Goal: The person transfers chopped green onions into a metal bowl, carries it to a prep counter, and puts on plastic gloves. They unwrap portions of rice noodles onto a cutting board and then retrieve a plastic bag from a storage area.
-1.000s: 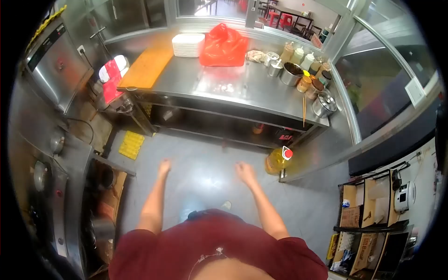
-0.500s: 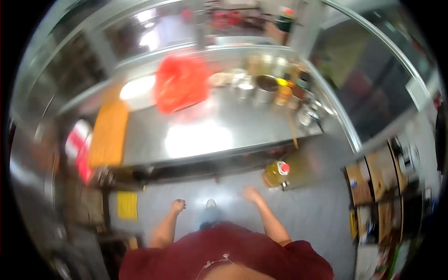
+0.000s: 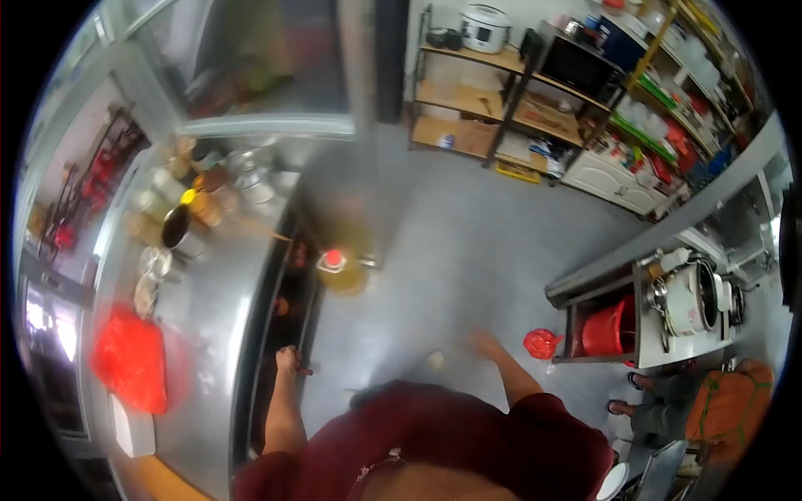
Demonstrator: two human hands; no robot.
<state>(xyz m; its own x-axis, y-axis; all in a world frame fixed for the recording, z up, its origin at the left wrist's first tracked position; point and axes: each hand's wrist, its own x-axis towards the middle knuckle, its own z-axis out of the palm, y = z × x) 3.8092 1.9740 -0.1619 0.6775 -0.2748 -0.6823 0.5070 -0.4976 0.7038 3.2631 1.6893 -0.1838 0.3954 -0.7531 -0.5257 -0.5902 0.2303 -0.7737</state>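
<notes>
My left hand (image 3: 286, 360) hangs beside the front edge of the steel counter (image 3: 200, 334), its fingers curled; whether anything is in it is too small to tell. My right hand (image 3: 484, 343) is over the grey floor, smeared by motion, so its fingers cannot be made out. An oil bottle (image 3: 342, 274) with a red cap stands on the floor by the counter's end. On the counter lie a red plastic bag (image 3: 129, 359), a dark-filled metal pot (image 3: 180, 231) and a yellow-capped jar (image 3: 203, 207).
Shelves (image 3: 459, 100) with a rice cooker (image 3: 485, 28) and microwave (image 3: 579, 67) stand at the back. To the right are a red bucket (image 3: 609, 327) under a table, a large pot (image 3: 692, 298) and another person (image 3: 710, 407) wearing an orange garment. A red bag (image 3: 541, 343) lies on the floor.
The view has swung right, bringing the counter to the left side and the shelves, right-hand table and other person into view. My left hand now appears beside the counter.
</notes>
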